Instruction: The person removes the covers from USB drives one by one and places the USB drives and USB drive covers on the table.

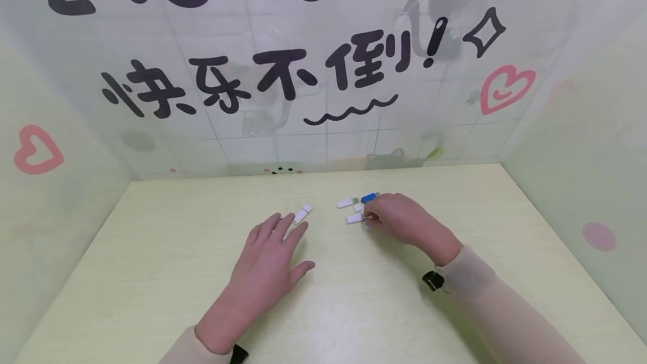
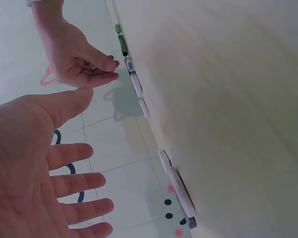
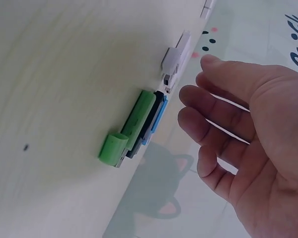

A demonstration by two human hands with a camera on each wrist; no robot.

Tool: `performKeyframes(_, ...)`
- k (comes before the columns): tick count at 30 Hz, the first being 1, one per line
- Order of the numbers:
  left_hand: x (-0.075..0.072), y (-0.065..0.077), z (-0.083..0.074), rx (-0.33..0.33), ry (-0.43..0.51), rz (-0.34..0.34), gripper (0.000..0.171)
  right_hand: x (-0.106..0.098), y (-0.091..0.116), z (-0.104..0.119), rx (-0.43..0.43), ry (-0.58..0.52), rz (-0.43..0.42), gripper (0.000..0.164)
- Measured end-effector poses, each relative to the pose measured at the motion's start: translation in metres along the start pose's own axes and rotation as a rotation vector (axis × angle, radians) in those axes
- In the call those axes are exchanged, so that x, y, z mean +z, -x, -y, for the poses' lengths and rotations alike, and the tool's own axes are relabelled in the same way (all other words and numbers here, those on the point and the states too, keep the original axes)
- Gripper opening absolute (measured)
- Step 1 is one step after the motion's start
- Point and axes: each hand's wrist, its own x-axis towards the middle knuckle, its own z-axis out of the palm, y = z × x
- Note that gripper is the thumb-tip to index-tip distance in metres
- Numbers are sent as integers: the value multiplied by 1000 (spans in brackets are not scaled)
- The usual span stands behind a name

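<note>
My left hand [image 1: 268, 260] hovers palm down with its fingers spread, fingertips right beside a white USB stick [image 1: 304, 213]. In the left wrist view that stick [image 2: 183, 192] lies on the table, clear of the fingers. My right hand [image 1: 401, 219] is over a small group of USB sticks, fingers loosely bent with nothing between them. A white stick with bare plug [image 1: 347, 203], a blue stick [image 1: 369, 198], a small white cap [image 1: 358, 208] and another white stick [image 1: 354, 218] lie beside its fingertips. The right wrist view shows a green stick [image 3: 140, 116], its green cap [image 3: 114, 148] and a black stick [image 3: 151, 120].
The pale wooden tabletop [image 1: 167, 240] is bounded by a back wall [image 1: 283, 145] with black lettering, and by side walls, the right one [image 1: 581, 173] with faint printed spots.
</note>
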Motion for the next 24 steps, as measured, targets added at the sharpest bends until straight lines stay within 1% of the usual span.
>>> performKeyframes(3, 0, -4, 2, -13, 15, 2, 71, -1, 4, 2, 3, 0, -24, 6)
performKeyframes(7, 0, -10, 4, -28, 36, -2, 72, -1, 10, 5, 2, 24, -63, 13)
performKeyframes(14, 3, -25, 10, -50, 50, -22, 65, -1, 24, 11, -30, 34, -177, 24)
performKeyframes(18, 7, -33, 13, -85, 57, 1, 62, 0, 32, 16, -51, 35, -223, 31)
performKeyframes(24, 14, -48, 18, -126, 54, 60, 58, 4, 42, 26, -58, 42, -245, 43)
